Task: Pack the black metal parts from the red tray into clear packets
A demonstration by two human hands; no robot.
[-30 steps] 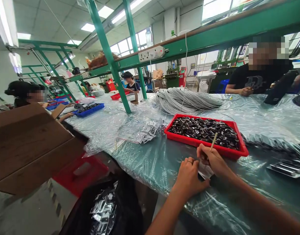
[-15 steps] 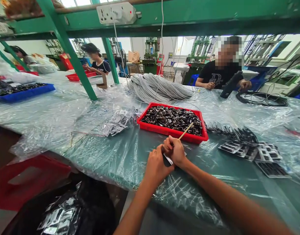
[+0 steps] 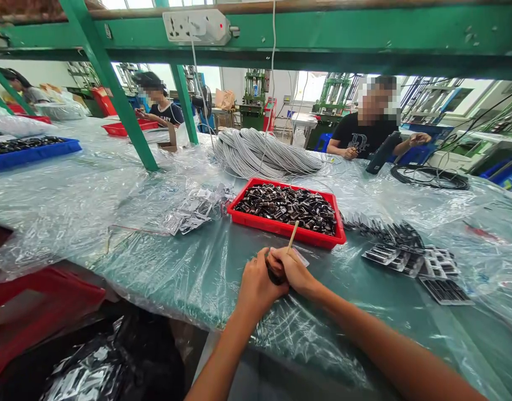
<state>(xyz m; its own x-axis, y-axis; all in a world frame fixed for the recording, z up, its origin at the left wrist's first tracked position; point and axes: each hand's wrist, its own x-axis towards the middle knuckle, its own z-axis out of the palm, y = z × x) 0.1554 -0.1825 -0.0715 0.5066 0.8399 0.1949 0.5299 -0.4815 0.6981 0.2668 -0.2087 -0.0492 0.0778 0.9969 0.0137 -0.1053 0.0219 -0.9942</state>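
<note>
My left hand and my right hand meet just in front of a red tray full of small dark glossy parts. The right hand pinches a thin wooden stick that points up toward the tray. Between both hands sits a small dark part with a clear packet under it; the left hand's fingers curl round the dark part. A ring shows on the left hand.
Clear plastic sheeting covers the green table. Silver packets lie left of the tray, filled packets to the right, a grey cable bundle behind. Other people sit across the table. A red bin and black bag stand below left.
The view swung right and down, bringing the tray to the centre. My hands stay together, and the stick has tilted more upright.
</note>
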